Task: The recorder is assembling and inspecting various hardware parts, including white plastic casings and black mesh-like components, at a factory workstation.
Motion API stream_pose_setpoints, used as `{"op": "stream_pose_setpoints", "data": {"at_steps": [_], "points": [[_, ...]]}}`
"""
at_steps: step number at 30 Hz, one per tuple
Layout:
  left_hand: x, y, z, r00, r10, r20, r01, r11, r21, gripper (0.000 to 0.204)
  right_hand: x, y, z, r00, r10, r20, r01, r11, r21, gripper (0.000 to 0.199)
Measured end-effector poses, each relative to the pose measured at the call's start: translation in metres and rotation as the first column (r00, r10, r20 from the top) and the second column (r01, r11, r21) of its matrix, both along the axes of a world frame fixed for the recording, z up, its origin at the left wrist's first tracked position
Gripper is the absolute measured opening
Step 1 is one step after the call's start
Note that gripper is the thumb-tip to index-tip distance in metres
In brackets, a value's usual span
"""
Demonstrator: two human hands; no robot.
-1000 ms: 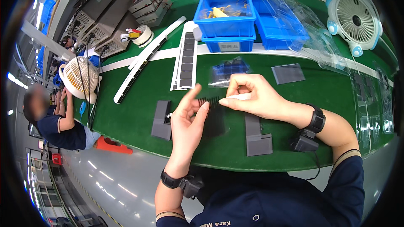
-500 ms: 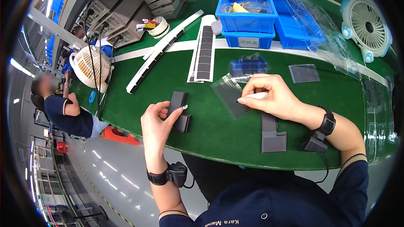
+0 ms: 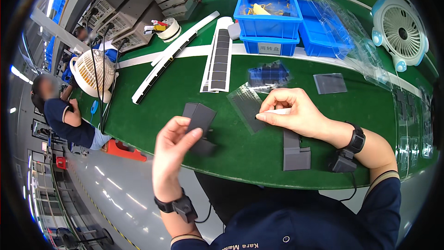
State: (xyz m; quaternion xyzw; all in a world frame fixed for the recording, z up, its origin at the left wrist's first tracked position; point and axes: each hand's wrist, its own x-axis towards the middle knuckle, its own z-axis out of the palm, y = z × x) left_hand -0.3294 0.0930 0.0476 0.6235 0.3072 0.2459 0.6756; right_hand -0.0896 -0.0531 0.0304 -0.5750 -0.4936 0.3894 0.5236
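Note:
My left hand is closed, pinching a flat dark grey rectangular panel between thumb and fingers. The panel is tilted, and more dark grey pieces show behind and below it, partly blurred. My right hand is curled around a small white tool, whose kind is hidden by the fingers. Its fingertips are at the right edge of a clear sheet with rows of small marks. Two overlapping dark grey panels lie just below the right hand.
Stacked blue bins, the upper one with yellow wires, stand at the back beside another blue bin. Strips of dark panels and shiny film pieces lie nearer. White fans stand left and right. A person sits at left.
My left hand has raised and tilted the grey panel; the small pale bit earlier seen by its thumb no longer shows. My right hand keeps the white tool at nearly the same place.

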Motion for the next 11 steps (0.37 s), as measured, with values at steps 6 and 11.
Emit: {"op": "stream_pose_setpoints", "data": {"at_steps": [6, 11], "points": [[0.040, -0.061, -0.020, 0.974, 0.013, 0.227, 0.089, 0.896, -0.435, 0.029, -0.004, -0.003, 0.005, 0.999, -0.022, 0.028, 0.022, 1.000, 0.000, 0.011], [0.050, -0.061, -0.031, 0.975, -0.027, 0.218, 0.101, 0.938, -0.332, 0.030, -0.002, -0.002, 0.003, 0.986, -0.016, 0.165, 0.012, 1.000, 0.027, 0.011]]}}
